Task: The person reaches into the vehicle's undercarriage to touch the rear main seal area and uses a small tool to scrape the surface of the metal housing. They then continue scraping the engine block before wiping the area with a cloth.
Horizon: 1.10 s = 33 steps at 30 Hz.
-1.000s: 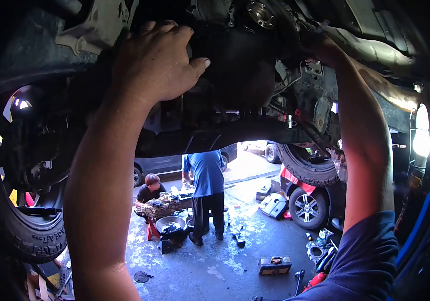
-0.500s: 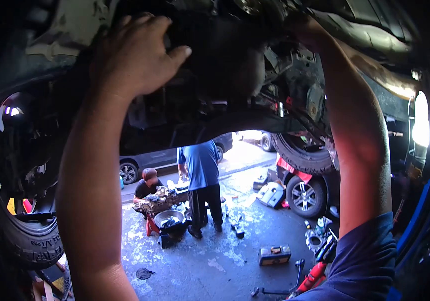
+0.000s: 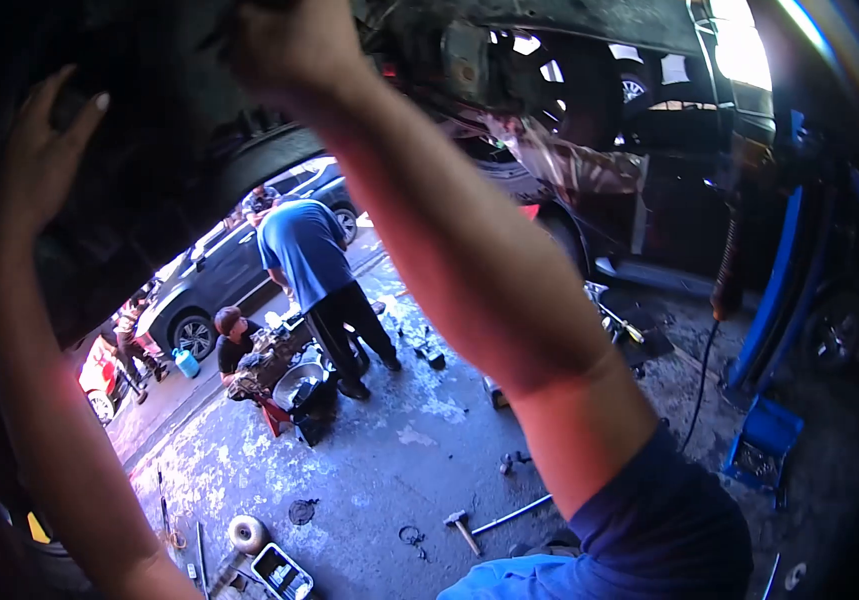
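Note:
Both arms reach up toward the dark underside of a raised vehicle (image 3: pixel 539 40). At the upper left is my left hand (image 3: pixel 49 150), its thumb and fingers apart and nothing visible in it, beside the shadowed underbody. My right hand (image 3: pixel 294 45) is at the top, close against the underbody. Its fingers run into shadow at the frame's edge, and whatever they touch or hold is hidden.
A person in a blue shirt (image 3: pixel 304 245) bends over a metal assembly (image 3: pixel 274 360) beside a crouching person (image 3: pixel 237 335). A hammer (image 3: pixel 464 533) and a white-rimmed tray (image 3: pixel 282 572) lie on the floor. A blue lift post (image 3: pixel 774 290) stands right, near a hanging cord (image 3: pixel 701 385).
The view has swung right and tilted. In the frame, both hands now lie farther left, and my right forearm crosses the middle. The lift post and hammer have come into sight.

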{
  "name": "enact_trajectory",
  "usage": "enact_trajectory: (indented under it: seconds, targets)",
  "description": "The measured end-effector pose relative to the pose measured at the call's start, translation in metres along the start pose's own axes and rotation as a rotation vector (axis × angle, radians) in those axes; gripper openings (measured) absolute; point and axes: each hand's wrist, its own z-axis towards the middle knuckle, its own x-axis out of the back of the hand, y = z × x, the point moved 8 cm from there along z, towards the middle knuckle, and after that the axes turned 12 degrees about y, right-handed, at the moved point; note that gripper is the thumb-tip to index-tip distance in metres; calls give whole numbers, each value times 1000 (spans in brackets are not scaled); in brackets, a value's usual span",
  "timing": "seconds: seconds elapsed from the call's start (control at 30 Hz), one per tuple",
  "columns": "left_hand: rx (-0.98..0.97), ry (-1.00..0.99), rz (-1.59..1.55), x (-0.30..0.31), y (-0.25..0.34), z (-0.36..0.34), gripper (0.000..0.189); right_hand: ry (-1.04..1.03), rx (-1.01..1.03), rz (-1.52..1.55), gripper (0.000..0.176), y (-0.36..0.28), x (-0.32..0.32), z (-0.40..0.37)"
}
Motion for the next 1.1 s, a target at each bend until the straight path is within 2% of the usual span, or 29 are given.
enact_trajectory:
  seconds: [0.03,0.07,0.13,0.17,0.23,0.3,0.37,0.4,0.43,0.53,0.63,0.7,0.73,0.83,0.93,0.97,1.0,1.03,1.07,1.1]
  targets:
    - [26,-16,-7,1,0,-2,67,22,91,-12,6,-9,8,-21]
    - [26,-12,8,2,0,-3,67,48,182,-27,12,-19,15,-43]
    - [26,3,51,5,-1,-5,67,-104,-262,212,12,-39,51,-91]
    - [36,-20,61,8,1,-4,67,-223,-631,301,11,-32,59,-124]
    - [53,-74,73,14,11,-5,67,-207,226,-5,11,-70,97,-171]
    - [30,-61,82,13,11,-3,67,-306,89,37,6,-63,127,-234]
    - [-24,-48,46,-11,-12,0,64,-427,-1091,265,10,-27,157,-328]
    - [-55,9,-26,-39,-40,2,63,-439,-1139,222,11,-28,178,-357]
    - [-63,-7,-30,-40,-33,3,66,-450,-1194,174,13,-29,201,-390]
    - [8,-99,115,21,35,-4,73,-554,-1536,95,16,-39,268,-489]
    - [39,-137,141,36,52,-1,80,-612,-1663,-34,18,-60,333,-550]
    - [34,-125,124,31,46,-1,81,-658,-1636,-171,19,-72,372,-581]
    - [8,-131,121,29,46,1,82,-687,-1618,-234,20,-79,387,-585]
    - [-6,-137,129,30,43,3,84,-626,-1841,-165,21,-102,425,-602]
    - [28,-171,62,23,43,0,93,-670,-1819,-181,17,-117,461,-609]
    - [65,-182,4,20,39,-2,97,-582,-1963,-135,18,-125,473,-611]
    - [141,-192,-101,15,35,-4,101,-315,-2115,63,17,-134,476,-611]
    - [211,-201,-177,18,27,-4,106,-543,-2073,37,17,-135,477,-600]
    - [244,-214,-181,28,13,-5,110,-339,-2145,2,19,-146,481,-606]
    - [223,-214,-47,71,-23,8,110,-443,-2153,129,19,-141,430,-618]
